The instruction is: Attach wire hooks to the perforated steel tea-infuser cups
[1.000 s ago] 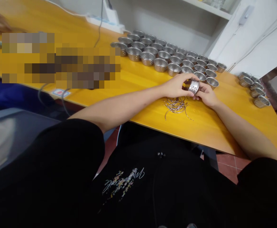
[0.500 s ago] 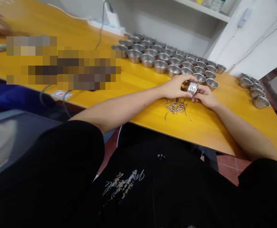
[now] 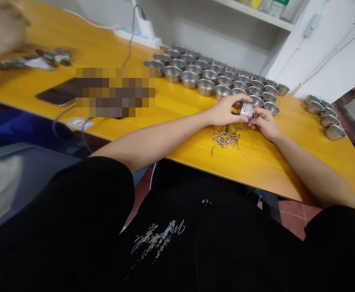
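Note:
A small perforated metal cup is held on its side above the table, between both hands. My left hand grips it from the left, thumb below and fingers over the top. On the other side, my right hand closes its fingertips on the cup's right end; whether they also pinch a wire there is too small to tell. Just below the hands lies a loose pile of curved metal wires. Beyond them stand rows of similar perforated metal cups.
More metal cups stand at the table's right end. A white power strip with a plugged-in cable lies at the back. To the left are a dark phone, small blurred items and another person's hand. The wooden table has a near edge.
Both my hands stay nearly in place around the cup, which has turned slightly. At the far left, the other person's hand has come further into view.

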`<control>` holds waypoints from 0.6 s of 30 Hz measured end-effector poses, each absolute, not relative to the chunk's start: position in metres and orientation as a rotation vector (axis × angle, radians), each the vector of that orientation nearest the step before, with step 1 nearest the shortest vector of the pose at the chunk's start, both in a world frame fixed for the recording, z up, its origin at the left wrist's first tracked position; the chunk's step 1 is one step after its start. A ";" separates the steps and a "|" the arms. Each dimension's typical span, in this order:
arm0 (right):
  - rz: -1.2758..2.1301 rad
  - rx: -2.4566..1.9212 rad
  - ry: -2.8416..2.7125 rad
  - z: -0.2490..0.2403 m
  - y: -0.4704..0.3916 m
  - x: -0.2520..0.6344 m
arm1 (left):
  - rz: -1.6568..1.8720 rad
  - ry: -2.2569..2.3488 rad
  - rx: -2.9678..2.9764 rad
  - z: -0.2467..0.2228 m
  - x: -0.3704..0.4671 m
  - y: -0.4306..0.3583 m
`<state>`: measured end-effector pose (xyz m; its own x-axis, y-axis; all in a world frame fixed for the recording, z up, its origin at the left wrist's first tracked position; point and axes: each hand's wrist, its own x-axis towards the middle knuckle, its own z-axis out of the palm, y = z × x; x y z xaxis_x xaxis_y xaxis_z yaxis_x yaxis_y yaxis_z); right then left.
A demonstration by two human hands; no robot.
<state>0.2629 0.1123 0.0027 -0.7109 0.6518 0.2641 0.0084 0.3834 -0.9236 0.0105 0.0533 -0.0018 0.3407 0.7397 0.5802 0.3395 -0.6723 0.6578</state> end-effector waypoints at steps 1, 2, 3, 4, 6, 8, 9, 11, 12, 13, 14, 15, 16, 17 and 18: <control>1.337 -0.579 -2.015 0.002 0.112 0.263 | 1.281 0.955 2.184 -0.002 0.009 0.054; 1.317 -0.596 -1.999 0.000 0.113 0.262 | 1.283 0.964 2.182 -0.002 0.007 0.055; 1.295 -0.612 -1.982 -0.001 0.114 0.262 | 1.289 0.975 2.177 -0.001 0.006 0.055; 1.274 -0.626 -1.961 -0.003 0.115 0.261 | 1.294 0.984 2.173 0.000 0.005 0.054; 1.239 -0.643 -1.908 -0.006 0.119 0.260 | 1.297 0.984 2.170 0.002 0.007 0.050; 1.210 -0.657 -1.867 -0.009 0.121 0.258 | 1.283 0.963 2.179 0.003 0.011 0.046; 1.190 -0.666 -1.860 -0.010 0.121 0.258 | 1.270 0.956 2.188 0.003 0.013 0.044; 1.143 -0.684 -1.867 -0.010 0.119 0.256 | 1.242 0.957 2.219 0.003 0.018 0.041; 1.127 -0.688 -1.877 -0.009 0.117 0.256 | 1.235 0.965 2.234 0.002 0.019 0.041; 1.120 -0.686 -1.891 -0.008 0.115 0.255 | 1.233 0.975 2.246 0.002 0.019 0.041; 1.119 -0.681 -1.909 -0.007 0.113 0.255 | 1.235 0.985 2.253 0.002 0.018 0.042; 1.123 -0.674 -1.933 -0.006 0.110 0.255 | 1.241 0.994 2.254 0.002 0.017 0.043; 1.130 -0.666 -1.959 -0.005 0.108 0.254 | 1.247 0.998 2.251 0.002 0.016 0.044; 1.135 -0.658 -1.983 -0.005 0.107 0.254 | 1.253 0.996 2.249 0.002 0.014 0.045; 1.140 -0.650 -2.000 -0.004 0.106 0.254 | 1.258 0.988 2.251 0.002 0.013 0.045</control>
